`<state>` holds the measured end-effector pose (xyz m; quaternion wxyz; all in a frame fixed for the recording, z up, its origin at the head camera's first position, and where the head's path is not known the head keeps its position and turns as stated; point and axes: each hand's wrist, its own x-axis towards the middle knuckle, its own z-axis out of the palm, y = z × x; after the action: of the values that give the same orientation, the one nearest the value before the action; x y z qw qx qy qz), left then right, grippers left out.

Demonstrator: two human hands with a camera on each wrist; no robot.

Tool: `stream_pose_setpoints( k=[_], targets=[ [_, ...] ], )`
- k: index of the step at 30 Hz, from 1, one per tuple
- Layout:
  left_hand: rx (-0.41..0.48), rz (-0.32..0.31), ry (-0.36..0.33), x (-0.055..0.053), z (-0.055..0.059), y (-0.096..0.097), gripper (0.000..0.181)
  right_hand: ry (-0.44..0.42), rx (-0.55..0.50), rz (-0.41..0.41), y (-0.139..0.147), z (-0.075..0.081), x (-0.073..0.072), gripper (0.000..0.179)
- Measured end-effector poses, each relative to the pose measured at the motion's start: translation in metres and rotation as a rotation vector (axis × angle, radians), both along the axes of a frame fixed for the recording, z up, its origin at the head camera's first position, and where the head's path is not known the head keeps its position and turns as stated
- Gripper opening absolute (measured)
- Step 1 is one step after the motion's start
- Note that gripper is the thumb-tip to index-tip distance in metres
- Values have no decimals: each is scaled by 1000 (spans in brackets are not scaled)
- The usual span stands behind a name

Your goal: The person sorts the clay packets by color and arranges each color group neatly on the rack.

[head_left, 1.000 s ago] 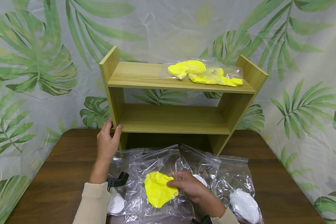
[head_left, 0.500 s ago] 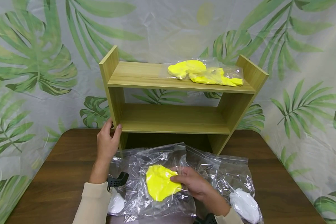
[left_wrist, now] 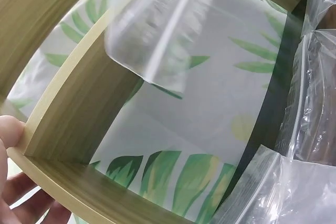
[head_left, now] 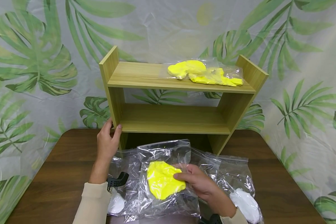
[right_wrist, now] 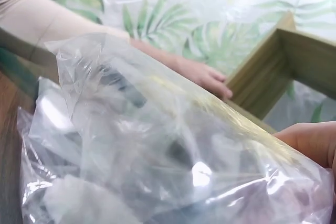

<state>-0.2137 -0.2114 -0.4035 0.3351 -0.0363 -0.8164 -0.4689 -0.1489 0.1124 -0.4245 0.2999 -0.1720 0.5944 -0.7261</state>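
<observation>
My right hand (head_left: 200,182) pinches a clear zip bag (head_left: 162,151) holding a flat, bright yellow, clay-like lump (head_left: 164,182). The thumb lies over the lump's right edge; the other fingers are mostly hidden behind the bag. It is held up in front of the small wooden shelf (head_left: 173,128), above other bags. My left hand (head_left: 109,141) grips the shelf's left side panel, thumb on the front edge and fingers around the outer side, as the left wrist view also shows. The bag's zip end (left_wrist: 157,35) hangs before the shelf in that view.
Two bagged yellow lumps (head_left: 187,68) lie on the right of the top shelf. Clear bags with white lumps (head_left: 245,203) spread across the brown table (head_left: 58,177) before the shelf, at both left and right. A leaf-patterned cloth (head_left: 168,34) hangs behind.
My right hand has raised the bag with the yellow lump off the others, moving it slightly up and to the right. My left hand stays on the shelf panel.
</observation>
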Motion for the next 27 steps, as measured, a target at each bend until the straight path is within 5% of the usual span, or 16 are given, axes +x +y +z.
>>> stream_pose_setpoints(
  k=[15,27],
  targets=[
    [12,-6,3,0,-1,-1,41,-32,-33,11,8,34,15,55],
    [22,-8,5,-1,-1,0,40,73,-84,27,16,55,19,50]
  ],
)
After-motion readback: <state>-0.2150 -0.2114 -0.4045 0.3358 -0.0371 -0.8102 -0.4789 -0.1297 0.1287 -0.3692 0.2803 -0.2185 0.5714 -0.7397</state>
